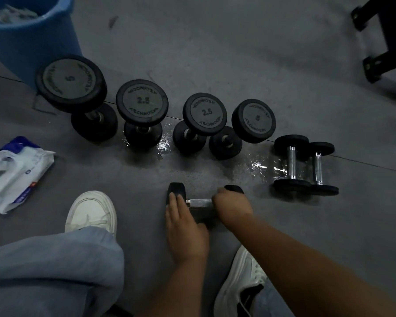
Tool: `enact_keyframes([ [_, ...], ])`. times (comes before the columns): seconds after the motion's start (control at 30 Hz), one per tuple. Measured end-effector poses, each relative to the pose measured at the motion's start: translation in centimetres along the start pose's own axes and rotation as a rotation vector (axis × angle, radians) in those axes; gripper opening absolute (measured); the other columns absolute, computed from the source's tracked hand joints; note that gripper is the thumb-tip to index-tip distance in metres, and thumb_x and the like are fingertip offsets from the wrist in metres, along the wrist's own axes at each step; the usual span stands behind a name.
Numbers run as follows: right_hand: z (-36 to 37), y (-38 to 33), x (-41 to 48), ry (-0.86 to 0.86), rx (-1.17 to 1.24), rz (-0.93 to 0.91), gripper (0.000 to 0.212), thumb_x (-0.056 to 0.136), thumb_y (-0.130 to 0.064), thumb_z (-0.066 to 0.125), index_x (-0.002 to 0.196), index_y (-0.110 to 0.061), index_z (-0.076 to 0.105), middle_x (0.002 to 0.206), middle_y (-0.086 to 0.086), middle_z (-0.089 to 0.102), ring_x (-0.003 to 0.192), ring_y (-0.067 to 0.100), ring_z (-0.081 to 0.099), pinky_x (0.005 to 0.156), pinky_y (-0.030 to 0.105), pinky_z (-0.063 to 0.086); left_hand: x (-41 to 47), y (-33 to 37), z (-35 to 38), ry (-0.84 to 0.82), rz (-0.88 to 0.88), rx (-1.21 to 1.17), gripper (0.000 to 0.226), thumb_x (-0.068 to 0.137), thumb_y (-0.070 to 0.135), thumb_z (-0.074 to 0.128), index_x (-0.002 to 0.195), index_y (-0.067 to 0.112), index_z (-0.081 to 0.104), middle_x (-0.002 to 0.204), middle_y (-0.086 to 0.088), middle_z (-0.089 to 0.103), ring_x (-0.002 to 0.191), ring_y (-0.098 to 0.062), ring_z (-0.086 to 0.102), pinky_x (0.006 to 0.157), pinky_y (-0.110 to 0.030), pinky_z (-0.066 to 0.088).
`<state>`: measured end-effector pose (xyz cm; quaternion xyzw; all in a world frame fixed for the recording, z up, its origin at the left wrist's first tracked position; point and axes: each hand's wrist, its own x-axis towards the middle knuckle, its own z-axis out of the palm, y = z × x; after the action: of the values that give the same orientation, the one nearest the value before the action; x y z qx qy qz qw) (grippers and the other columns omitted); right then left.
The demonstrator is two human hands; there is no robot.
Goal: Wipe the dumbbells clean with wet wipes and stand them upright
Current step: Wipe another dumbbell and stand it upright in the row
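Low in the middle, the left hand [185, 232] lays straight fingers on a small dumbbell [199, 202]. The right hand [233, 207] curls its fingers round it.

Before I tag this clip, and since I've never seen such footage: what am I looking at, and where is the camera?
No machine here: these are a person's bare hands, filmed by a camera worn on their head and looking down. On the grey floor, four black round dumbbells stand upright, and two small chrome-handled dumbbells lie on their sides to their right. A white-and-blue wet-wipe pack and a blue bucket sit at the left. The right hand grips a small black dumbbell turned on its side. The left hand rests on one end of it.
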<state>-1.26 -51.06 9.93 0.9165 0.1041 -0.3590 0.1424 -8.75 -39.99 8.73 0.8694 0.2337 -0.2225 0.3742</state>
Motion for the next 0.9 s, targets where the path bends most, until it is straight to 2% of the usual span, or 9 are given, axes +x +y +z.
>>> enact_keyframes([
  [0.07,0.2,0.1,-0.2,0.074,0.04,0.029,0.029,0.089,-0.01,0.056,0.118,-0.01,0.062,0.126,0.01,0.046,0.111,0.029,0.05,0.086,0.038,0.048,0.8,-0.2,-0.3,0.08,-0.046,-0.15,0.074,0.092,0.02,0.063,0.155,0.019,0.025,0.163,-0.002,0.019,0.143,-0.026,0.032,0.11,-0.039,0.035],
  [0.17,0.7,0.1,-0.7,-0.012,0.084,0.049,0.034,0.093,-0.005,0.05,0.126,-0.003,0.054,0.132,0.013,0.047,0.113,0.028,0.052,0.092,0.038,0.049,2.8,-0.1,-1.0,0.178,-0.182,-0.425,0.046,0.095,0.021,0.061,0.14,0.017,0.053,0.142,-0.008,0.055,0.126,-0.028,0.052,0.102,-0.035,0.04],
  [0.27,0.7,0.4,-0.8,0.014,0.179,0.121,0.032,0.094,-0.001,0.048,0.125,-0.001,0.053,0.132,0.014,0.046,0.108,0.029,0.059,0.09,0.037,0.048,4.9,-0.5,-2.0,0.131,-0.347,-0.621,0.035,0.093,0.016,0.064,0.127,0.015,0.064,0.124,-0.008,0.067,0.112,-0.024,0.062,0.091,-0.026,0.042],
  [0.4,2.7,-0.6,-1.1,-0.029,0.169,0.137,0.047,0.094,-0.002,0.044,0.141,0.001,0.037,0.148,0.013,0.028,0.106,0.028,0.059,0.084,0.038,0.05,5.2,0.0,-2.1,0.083,-0.274,-0.435,0.04,0.095,0.017,0.06,0.135,0.02,0.057,0.135,-0.008,0.056,0.119,-0.028,0.056,0.1,-0.034,0.041],
  [0.53,3.6,-0.8,-1.0,-0.027,0.241,0.197,0.061,0.095,-0.002,0.043,0.15,-0.001,0.017,0.157,0.01,0.017,0.115,0.025,0.058,0.085,0.035,0.05,2.7,0.6,-0.9,0.048,-0.08,-0.021,0.071,0.095,0.02,0.056,0.156,0.022,0.019,0.159,-0.006,0.025,0.14,-0.028,0.035,0.11,-0.042,0.034],
  [0.63,4.5,-0.6,-1.4,0.0,0.237,0.193,0.068,0.092,0.0,0.045,0.151,-0.003,0.012,0.157,0.009,0.01,0.106,0.028,0.059,0.081,0.036,0.05,2.0,0.1,0.2,-0.086,-0.03,0.119,0.096,0.087,0.018,0.062,0.158,0.024,-0.003,0.165,-0.007,-0.005,0.148,-0.029,0.02,0.117,-0.043,0.028],
  [0.73,4.1,-0.5,-1.6,-0.055,0.285,0.173,0.071,0.093,-0.002,0.047,0.153,-0.006,0.01,0.156,0.008,0.012,0.109,0.027,0.059,0.089,0.038,0.049,2.6,0.1,-0.1,-0.16,-0.056,0.119,0.098,0.085,0.02,0.063,0.157,0.03,-0.003,0.163,-0.009,-0.009,0.148,-0.031,0.02,0.118,-0.043,0.026],
  [0.8,4.1,-0.3,-1.3,-0.011,0.329,0.208,0.067,0.093,-0.001,0.047,0.152,-0.006,0.015,0.156,0.005,0.013,0.109,0.026,0.06,0.087,0.038,0.049,2.8,0.4,-0.3,-0.156,-0.082,0.047,0.093,0.086,0.018,0.061,0.157,0.033,0.004,0.164,-0.007,-0.005,0.146,-0.031,0.023,0.118,-0.042,0.027],
  [0.9,4.6,-1.4,-1.6,-0.071,0.204,0.182,0.058,0.097,-0.005,0.041,0.15,0.0,0.018,0.159,0.011,0.009,0.12,0.023,0.055,0.09,0.039,0.049,3.2,0.5,-0.4,-0.106,-0.116,-0.127,0.083,0.086,0.01,0.056,0.156,0.034,0.018,0.165,-0.005,0.007,0.145,-0.03,0.029,0.117,-0.041,0.029],
])
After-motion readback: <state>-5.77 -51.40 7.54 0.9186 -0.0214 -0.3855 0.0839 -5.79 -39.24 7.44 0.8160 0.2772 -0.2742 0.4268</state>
